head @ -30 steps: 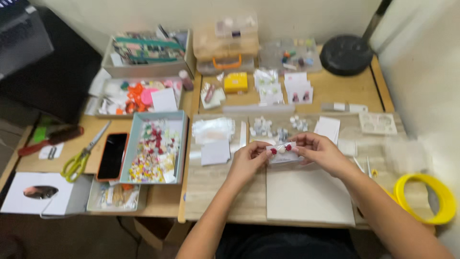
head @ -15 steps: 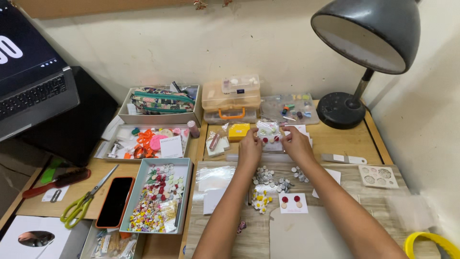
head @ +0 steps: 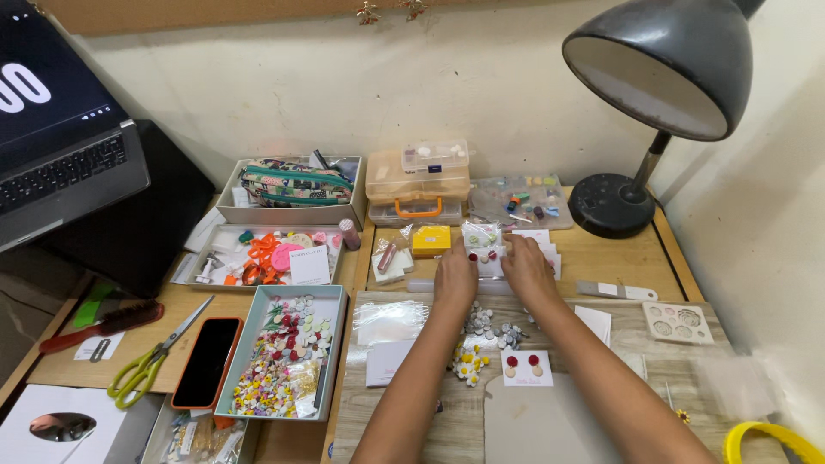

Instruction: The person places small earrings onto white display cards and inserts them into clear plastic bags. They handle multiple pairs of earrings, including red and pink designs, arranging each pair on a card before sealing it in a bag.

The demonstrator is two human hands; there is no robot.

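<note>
We see the small clear plastic packet with coloured pieces [head: 483,245] lying near the desk's far side beside the yellow box [head: 430,241]; its long axis we cannot tell; our left hand [head: 455,273] and right hand [head: 526,266] reach forward, palms down, fingers curled at its edges; the grip is unclear

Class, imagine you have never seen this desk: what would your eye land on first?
Probably the big black desk lamp looming at the upper right. Then both hands, left hand and right hand, reaching to small packets at the desk's middle, and the tray of colourful beads lower left.
</note>
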